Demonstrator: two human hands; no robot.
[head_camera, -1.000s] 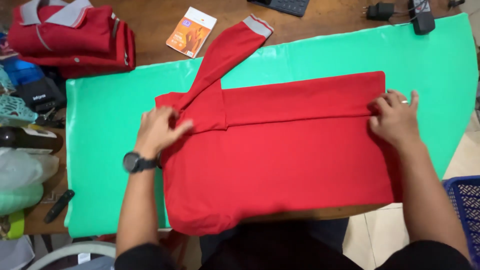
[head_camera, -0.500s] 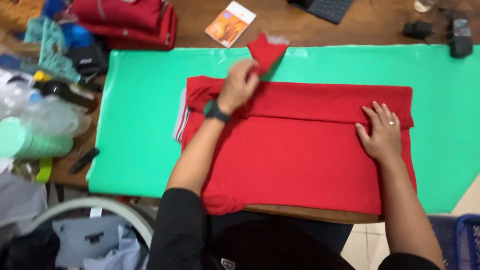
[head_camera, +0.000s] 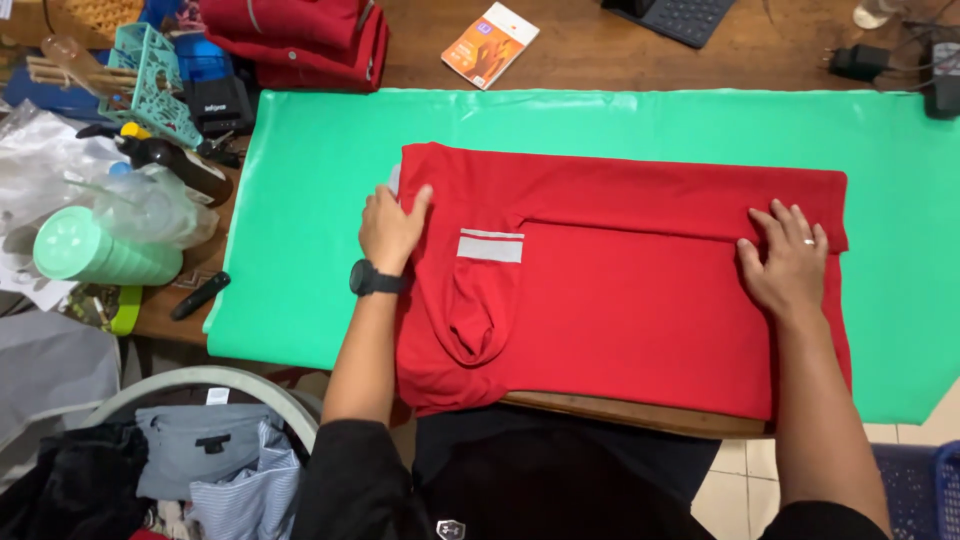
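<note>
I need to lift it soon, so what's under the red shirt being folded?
The red shirt lies on a green mat over a wooden table. The mat beneath the shirt is covered. Its lower edge hangs past the table.

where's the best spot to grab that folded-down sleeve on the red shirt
Take the sleeve at its grey-and-white cuff, coming from the left hand side. The cuff is a flat, stiff band lying on top of the red shirt, whereas the rounded lower end is a soft fold that would bunch.

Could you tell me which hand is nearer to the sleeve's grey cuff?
Left. The left hand rests just left of the cuff; the right hand lies far across the shirt.
</note>
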